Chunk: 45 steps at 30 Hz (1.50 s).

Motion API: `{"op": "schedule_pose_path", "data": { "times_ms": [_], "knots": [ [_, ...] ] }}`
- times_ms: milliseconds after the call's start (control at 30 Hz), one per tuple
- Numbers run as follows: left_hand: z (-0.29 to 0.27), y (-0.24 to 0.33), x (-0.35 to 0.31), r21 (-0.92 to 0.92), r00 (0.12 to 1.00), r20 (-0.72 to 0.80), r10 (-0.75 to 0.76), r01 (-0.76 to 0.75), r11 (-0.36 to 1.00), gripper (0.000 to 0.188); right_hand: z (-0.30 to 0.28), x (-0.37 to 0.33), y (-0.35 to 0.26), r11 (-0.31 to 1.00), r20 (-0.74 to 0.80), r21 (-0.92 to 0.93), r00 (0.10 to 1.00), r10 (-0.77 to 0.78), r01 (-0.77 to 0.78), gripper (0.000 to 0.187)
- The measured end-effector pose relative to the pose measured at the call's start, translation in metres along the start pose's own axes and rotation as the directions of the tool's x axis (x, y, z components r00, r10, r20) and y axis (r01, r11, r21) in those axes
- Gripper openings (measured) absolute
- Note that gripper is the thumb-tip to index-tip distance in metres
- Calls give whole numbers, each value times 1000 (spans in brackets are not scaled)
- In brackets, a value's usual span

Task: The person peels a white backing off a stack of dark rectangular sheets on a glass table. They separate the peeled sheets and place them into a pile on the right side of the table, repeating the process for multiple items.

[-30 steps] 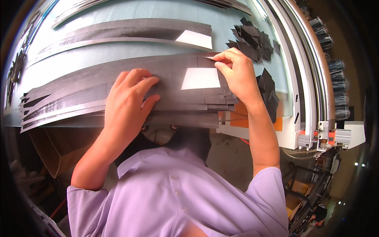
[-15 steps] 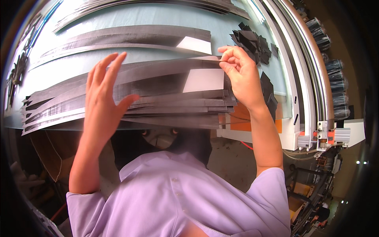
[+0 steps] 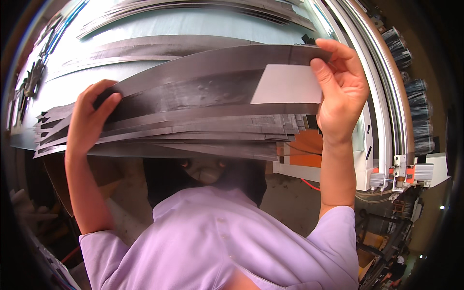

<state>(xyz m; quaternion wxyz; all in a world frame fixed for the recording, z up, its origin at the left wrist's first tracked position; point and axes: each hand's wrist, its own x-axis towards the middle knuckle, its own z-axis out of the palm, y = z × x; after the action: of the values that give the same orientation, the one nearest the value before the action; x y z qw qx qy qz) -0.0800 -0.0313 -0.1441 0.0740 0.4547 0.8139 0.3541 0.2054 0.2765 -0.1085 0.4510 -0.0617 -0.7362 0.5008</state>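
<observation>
A long, dark grey flexible strip [image 3: 193, 84] bows upward between my hands, lifted over the pile. Near its right end lies a white slanted patch [image 3: 285, 84]. My right hand [image 3: 340, 94] pinches that end, thumb on the near face and fingers behind. At the other side, my left hand [image 3: 87, 118] is closed on the strip's left part, its thumb and fingers around the edge. Beneath it, a fanned pile of similar grey strips [image 3: 208, 135] rests along the near edge of the glass-like table [image 3: 159, 65].
More dark strips [image 3: 135, 48] lie beyond the held one, and another stack [image 3: 203, 12] is at the far side. A white and metal rail [image 3: 391, 106] runs along the right. Black-wrapped rolls [image 3: 418, 108] stand past it. An orange panel [image 3: 305, 147] shows below the right hand.
My right hand has raised the strip's right end and moved up and right with it. My left hand, open before, has moved left and closed on the strip.
</observation>
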Motion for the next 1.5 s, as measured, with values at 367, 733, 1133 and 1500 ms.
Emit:
{"op": "schedule_pose_path", "data": {
  "times_ms": [367,733,1133,1500],
  "knots": [
    [-50,-72,163,73,941,17,338,-339,938,23,-5,79,122,970,109,-222,986,125,-98,24],
    [19,-63,160,342,948,296,118,-220,914,79,14,81,112,657,600,-726,653,463,201,77],
    [27,-64,175,258,878,440,188,-324,910,90,-1,95,132,761,681,-627,593,431,168,92],
    [39,-36,121,431,924,227,308,-379,819,94,-222,-20,10,565,-56,-778,926,372,-274,15]
  ]
}}
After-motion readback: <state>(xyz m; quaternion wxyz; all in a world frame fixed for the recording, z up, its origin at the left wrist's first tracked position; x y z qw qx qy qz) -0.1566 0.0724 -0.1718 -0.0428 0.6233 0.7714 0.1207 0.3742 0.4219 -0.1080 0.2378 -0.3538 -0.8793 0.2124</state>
